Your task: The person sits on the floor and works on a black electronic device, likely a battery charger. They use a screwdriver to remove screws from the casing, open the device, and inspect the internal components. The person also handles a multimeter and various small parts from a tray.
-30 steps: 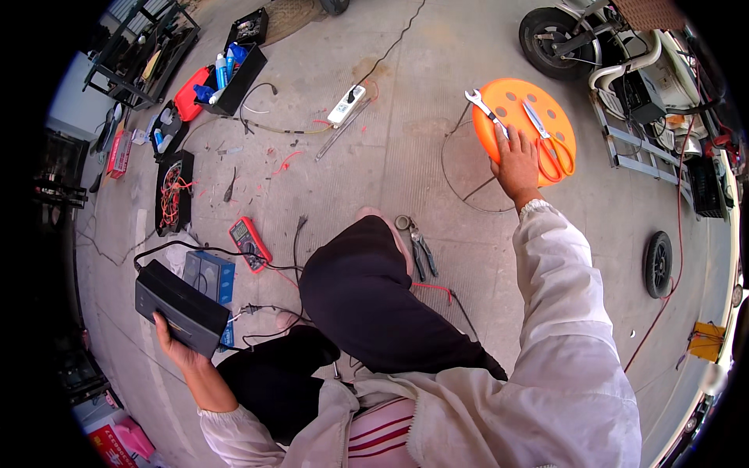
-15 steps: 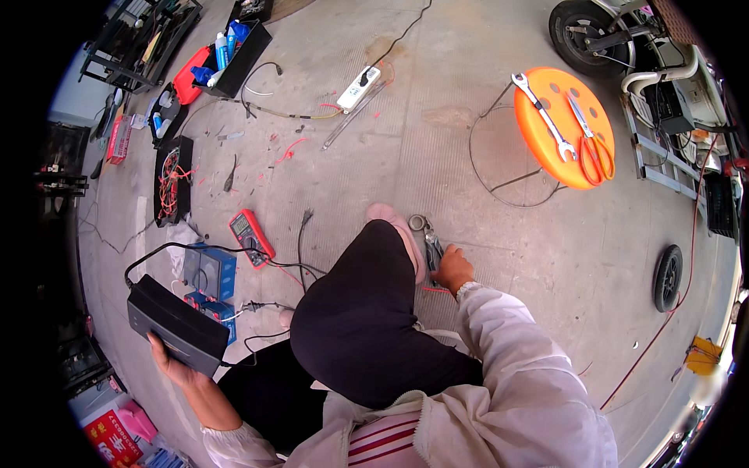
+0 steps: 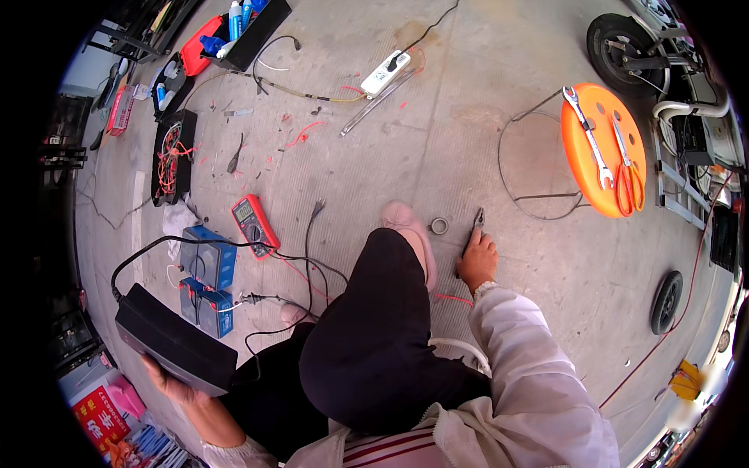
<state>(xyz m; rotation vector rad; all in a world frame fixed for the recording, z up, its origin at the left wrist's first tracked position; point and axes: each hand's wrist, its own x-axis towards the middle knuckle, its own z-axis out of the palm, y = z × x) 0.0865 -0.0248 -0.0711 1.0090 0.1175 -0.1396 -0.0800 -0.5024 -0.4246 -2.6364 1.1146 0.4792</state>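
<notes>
While the person crouches on the grey floor [image 3: 484, 148], a bent knee in black trousers [image 3: 374, 335] hides much of the ground and the wires under it. Left of that knee, the left hand [image 3: 168, 382] is wrapped around the bottom of a flat black box [image 3: 173, 349]; the box covers most of the fingers. Right of the knee, the right hand [image 3: 477, 261] is closed on the pliers [image 3: 473, 234], whose tip touches the floor. A small grey ring [image 3: 439, 226] lies just beside the pliers.

Far right of the knee, an orange round stool [image 3: 605, 148] carries a spanner [image 3: 589, 136] and red-handled scissors [image 3: 626, 173]. Left of the knee sit two blue blocks [image 3: 209, 265] and a red meter [image 3: 254, 225]. Its screen is too small to read. Below the black box, a red packet with yellow marks [image 3: 101, 417] is cut off by the dark rim. Above the knee lies a white power strip [image 3: 385, 73].
</notes>
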